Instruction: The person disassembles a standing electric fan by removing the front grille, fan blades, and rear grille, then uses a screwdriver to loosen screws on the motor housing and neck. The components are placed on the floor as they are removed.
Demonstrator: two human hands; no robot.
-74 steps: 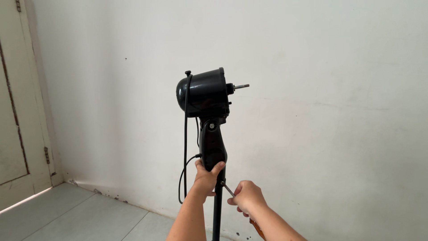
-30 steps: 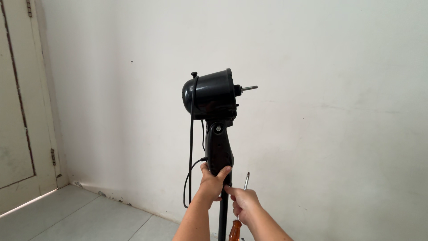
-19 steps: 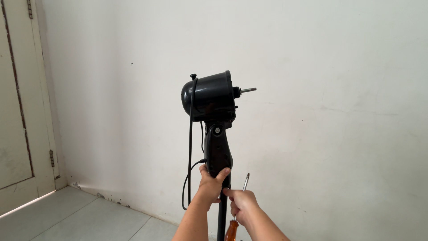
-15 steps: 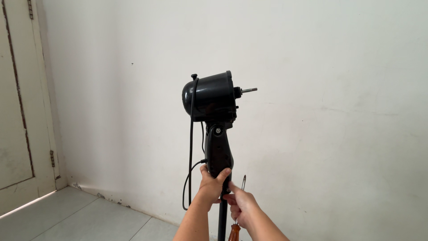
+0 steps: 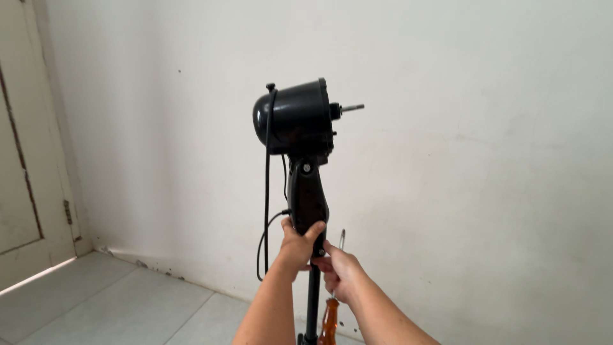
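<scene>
Fan motor housing [image 5: 295,118], black, domed at the rear, sits atop a black neck bracket [image 5: 306,201] on an upright black pole [image 5: 312,300]. No blade or guard fitted. Bare metal shaft [image 5: 351,108] sticks out of the housing's front, pointing right and roughly level; the housing's long axis runs left-right, the pole's runs vertical.

Left hand [image 5: 297,248] wraps the lower end of the neck bracket, just below the housing, fingers closed around it, thumb across the front.

Right hand [image 5: 340,273] is just right of the pole, below the bracket, touching the left hand's side. Fingers closed on a screwdriver [image 5: 333,287]: metal tip pointing up beside the bracket's foot, orange handle hanging down past the palm, long axis near vertical.

Black power cord [image 5: 266,191] drops from the rear of the housing, loops left of the bracket.

Behind the housing: white wall [image 5: 479,160]. Down-left of it: pale tiled floor [image 5: 115,306], cream door [image 5: 19,147]. No containers seen.
</scene>
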